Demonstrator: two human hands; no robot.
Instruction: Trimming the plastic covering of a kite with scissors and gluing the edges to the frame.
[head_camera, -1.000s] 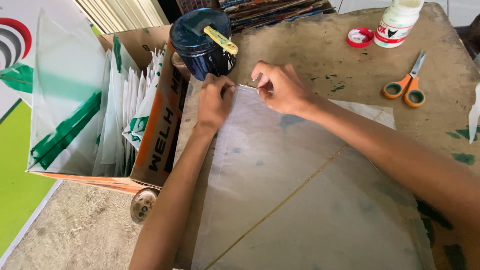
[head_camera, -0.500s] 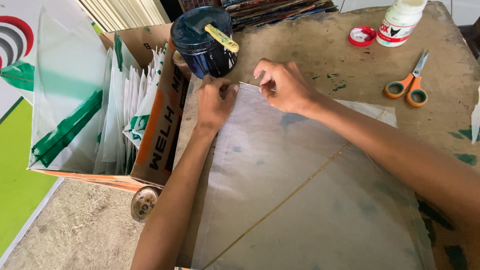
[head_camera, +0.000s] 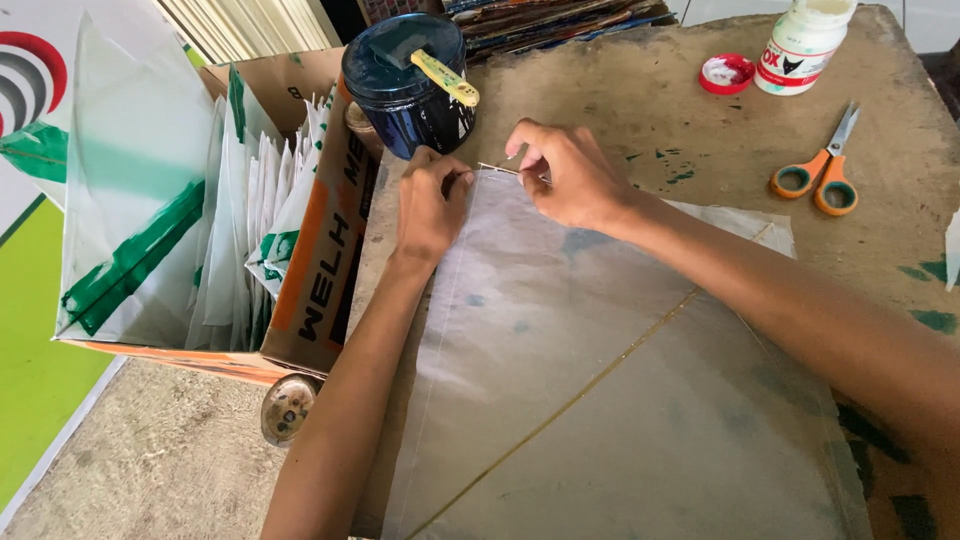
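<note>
Just beyond our hands stands a dark blue jar (head_camera: 405, 85) with a yellow-handled brush (head_camera: 443, 77) on its lid; a cardboard box (head_camera: 320, 250) of folded sheets sits to the left, and orange scissors (head_camera: 818, 172) lie well to the right. The translucent sheet (head_camera: 580, 380) lies flat on the table (head_camera: 640, 110), its thin stick (head_camera: 560, 410) running diagonally. Our left hand (head_camera: 428, 205) and right hand (head_camera: 570, 175) both pinch the sheet's far edge, fingers curled.

scissors (head_camera: 818, 176): orange handles | jar (head_camera: 405, 85): dark blue | cap (head_camera: 726, 73): red | sheet (head_camera: 600, 380): translucent white
</note>
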